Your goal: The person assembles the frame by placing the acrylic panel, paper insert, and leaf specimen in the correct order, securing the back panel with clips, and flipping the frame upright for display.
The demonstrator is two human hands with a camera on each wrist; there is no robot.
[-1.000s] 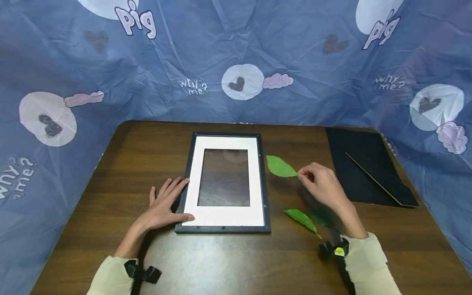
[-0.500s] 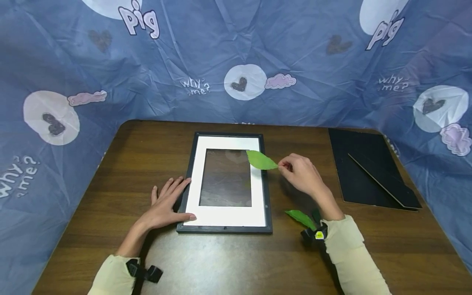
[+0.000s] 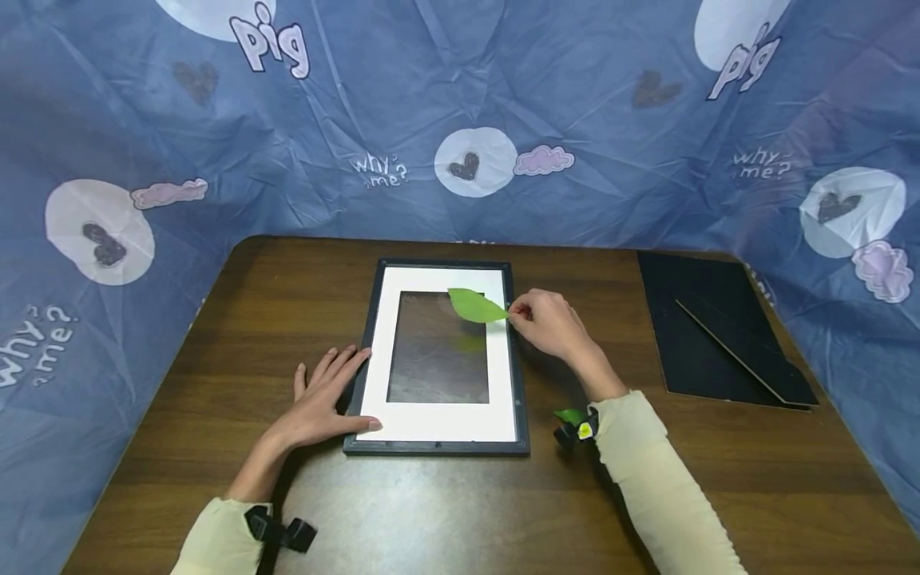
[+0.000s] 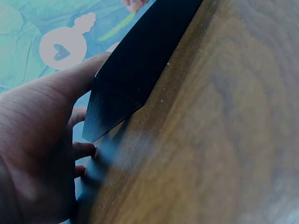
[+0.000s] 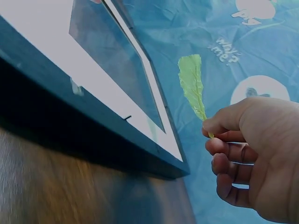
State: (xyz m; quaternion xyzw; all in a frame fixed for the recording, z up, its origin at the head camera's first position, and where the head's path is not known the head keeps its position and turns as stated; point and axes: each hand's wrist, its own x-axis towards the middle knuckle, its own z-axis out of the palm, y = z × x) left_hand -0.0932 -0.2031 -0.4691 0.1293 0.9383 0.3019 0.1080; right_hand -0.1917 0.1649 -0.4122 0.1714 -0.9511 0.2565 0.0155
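Observation:
A picture frame [image 3: 437, 447] with a black border and a white mat [image 3: 438, 423] lies on the table, a dark glassy window at its middle. My left hand [image 3: 316, 407] rests at its lower left corner, fingers spread along the side and thumb over the front edge. Between thumb and forefinger, my right hand [image 3: 549, 323] pinches a green leaf [image 3: 474, 306] by its stem. The leaf hovers above the upper right of the window, and its reflection shows in the glass. In the right wrist view, the leaf [image 5: 190, 81] points upward from the fingertips.
Another green leaf [image 3: 570, 416] lies right of the frame, mostly hidden by the right wrist. A black backing board [image 3: 697, 335] with a raised flap lies at the table's right. A blue printed cloth [image 3: 402, 88] hangs behind the wooden table [image 3: 266, 295].
My right hand has carried the leaf leftward and slightly away from me, from beside the frame to over its window. The left hand stays at the frame's corner.

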